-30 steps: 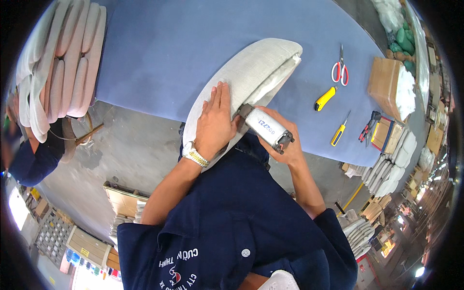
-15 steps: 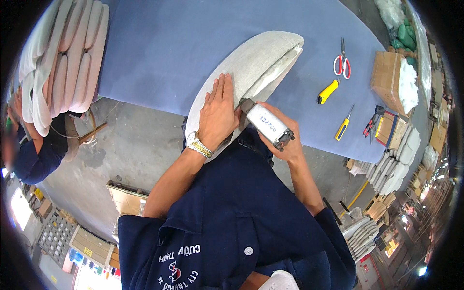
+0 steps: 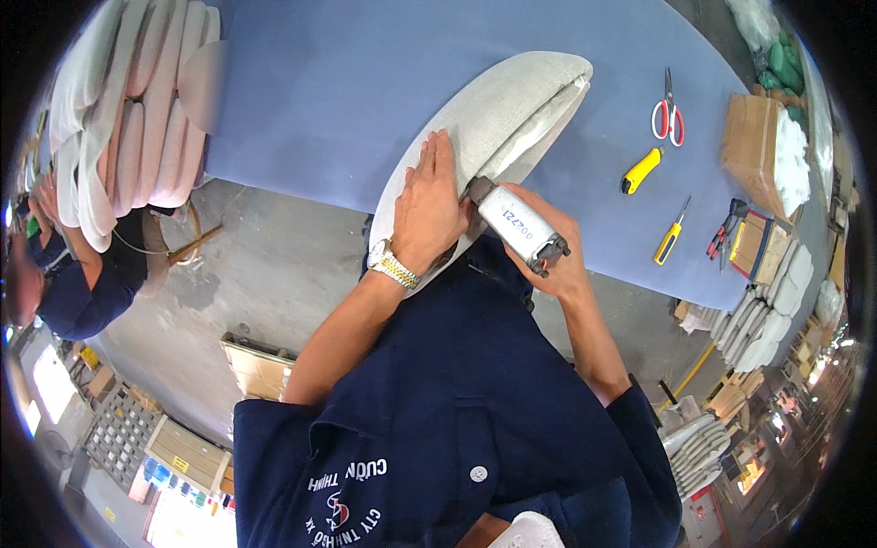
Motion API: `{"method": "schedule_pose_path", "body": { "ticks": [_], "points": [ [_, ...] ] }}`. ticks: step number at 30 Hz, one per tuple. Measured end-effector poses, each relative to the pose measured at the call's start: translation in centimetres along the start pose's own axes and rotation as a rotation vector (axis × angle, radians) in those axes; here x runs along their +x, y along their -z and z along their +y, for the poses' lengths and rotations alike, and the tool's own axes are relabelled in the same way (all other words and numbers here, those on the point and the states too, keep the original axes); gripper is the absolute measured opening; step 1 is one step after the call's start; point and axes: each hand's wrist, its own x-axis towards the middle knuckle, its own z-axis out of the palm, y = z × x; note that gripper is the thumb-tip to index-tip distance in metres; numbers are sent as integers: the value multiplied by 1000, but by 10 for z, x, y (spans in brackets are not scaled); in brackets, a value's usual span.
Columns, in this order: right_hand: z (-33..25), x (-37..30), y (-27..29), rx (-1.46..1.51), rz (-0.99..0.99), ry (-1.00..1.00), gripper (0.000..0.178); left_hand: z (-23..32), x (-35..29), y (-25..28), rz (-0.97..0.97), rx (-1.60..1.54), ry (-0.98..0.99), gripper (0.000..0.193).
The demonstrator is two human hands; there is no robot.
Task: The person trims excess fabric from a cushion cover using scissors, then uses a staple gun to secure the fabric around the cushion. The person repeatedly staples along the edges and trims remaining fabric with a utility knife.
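Note:
A long grey fabric-covered cushion (image 3: 493,119) lies across the near edge of the blue table (image 3: 347,91). My left hand (image 3: 429,205), with a metal watch at the wrist, presses flat on the cushion's near end. My right hand (image 3: 548,247) grips a silver pneumatic staple gun (image 3: 516,224). The gun's nose sits against the cushion's edge right beside my left fingers.
On the table to the right lie red-handled scissors (image 3: 669,114), a yellow utility knife (image 3: 641,171), a yellow-handled screwdriver (image 3: 670,239) and a cardboard box (image 3: 763,151). Stacked pale cushions (image 3: 128,128) stand at the left, with another person (image 3: 68,274) beside them.
Both hands and the staple gun stay in the same place on the cushion; the view has shifted slightly.

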Motion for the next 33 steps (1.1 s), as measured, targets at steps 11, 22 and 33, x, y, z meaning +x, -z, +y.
{"method": "schedule_pose_path", "body": {
  "ticks": [11,22,33],
  "points": [
    [-1,-4,5,-74,-127,13,64,-19,-5,-18,97,41,-125,88],
    [-18,9,-13,4,-97,-40,47,-12,3,-9,-57,24,21,94],
    [16,-1,-16,132,-30,-44,43,-69,29,32,-453,-548,-231,119]
  ]
}}
